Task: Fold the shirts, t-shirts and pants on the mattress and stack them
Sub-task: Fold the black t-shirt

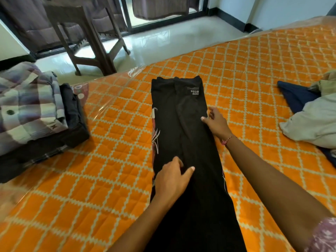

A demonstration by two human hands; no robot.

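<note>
Black garment lies in a long folded strip down the middle of the orange mattress. Left hand rests flat on its near half, thumb spread. Right hand sits at its right edge, and a pinch can't be told. The folded stack is at left, with unfolded clothes at right.

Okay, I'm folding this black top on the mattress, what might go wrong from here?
1. The mattress has a slick plastic cover, so the long black top may slide or skew at the next fold; the left hand and right hand only rest on it.
2. The folded stack looks uneven under the plaid shirt, so another piece could tip it.
</note>
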